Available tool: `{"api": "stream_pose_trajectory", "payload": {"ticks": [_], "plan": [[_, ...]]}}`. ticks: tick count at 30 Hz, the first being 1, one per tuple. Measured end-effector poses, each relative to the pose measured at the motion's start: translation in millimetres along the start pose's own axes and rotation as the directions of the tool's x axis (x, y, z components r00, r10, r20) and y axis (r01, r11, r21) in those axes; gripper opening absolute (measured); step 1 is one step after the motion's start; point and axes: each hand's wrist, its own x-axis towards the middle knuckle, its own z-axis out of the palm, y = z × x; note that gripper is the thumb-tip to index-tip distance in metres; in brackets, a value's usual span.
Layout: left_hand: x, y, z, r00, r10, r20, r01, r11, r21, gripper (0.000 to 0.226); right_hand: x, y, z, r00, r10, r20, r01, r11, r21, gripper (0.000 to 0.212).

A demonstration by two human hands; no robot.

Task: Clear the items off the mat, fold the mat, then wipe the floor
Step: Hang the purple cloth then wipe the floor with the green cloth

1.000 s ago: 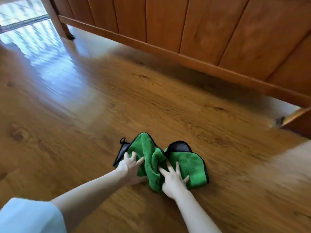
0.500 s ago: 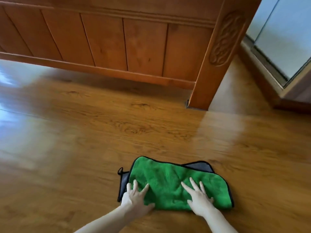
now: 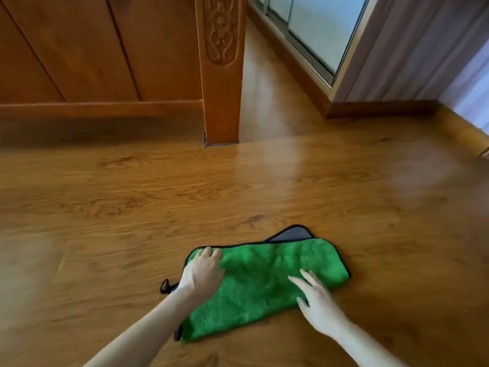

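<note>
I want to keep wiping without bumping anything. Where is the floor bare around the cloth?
Bare floor runs wide from the green cloth up to the carved bed post and its rail, and right toward the baseboard. It narrows between post and window sill. The left hand and right hand both press the cloth.

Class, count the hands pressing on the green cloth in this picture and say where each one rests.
2. The left hand rests on the green cloth at its far left corner; the right hand lies flat on its near right edge. No others are visible.
</note>
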Motion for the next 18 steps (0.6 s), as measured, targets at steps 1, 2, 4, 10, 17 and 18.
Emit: {"api": "stream_pose_trajectory", "payload": {"ticks": [1,2,4,10,17,18], "plan": [[7.8,-2.0,0.9,0.999,0.035,-0.026,-0.036,0.999,-0.021,0.041,-3.7,-0.8,12.4,0.999,0.01,-0.053,-0.01,1.0,0.013,0.053],[15.7,-3.6,2.3,0.996,0.069,-0.052,-0.071,0.997,-0.034,0.039,-5.8,-2.5,24.8,0.993,0.03,-0.113,-0.025,0.999,0.044,0.052],[30.1,-2.0,5.1,0.989,0.114,-0.098,-0.119,0.992,-0.049,0.039,-8.8,-11.4,46.1,0.961,0.103,-0.257,-0.063,0.985,0.161,0.05],[60.5,24.5,14.5,0.978,0.207,-0.036,-0.21,0.973,-0.099,0.052,-11.7,-66.9,89.2,0.656,0.521,-0.546,-0.221,0.825,0.52,0.037],[66.0,43.2,24.6,0.967,0.252,0.036,-0.254,0.966,0.051,0.063,6.0,-84.1,95.3,0.759,0.502,-0.415,-0.434,0.865,0.254,0.084],[65.8,41.3,23.5,0.97,0.237,0.052,-0.24,0.97,0.048,0.064,7.7,-81.9,96.3,0.769,0.474,-0.429,-0.42,0.88,0.22,0.084]]}}
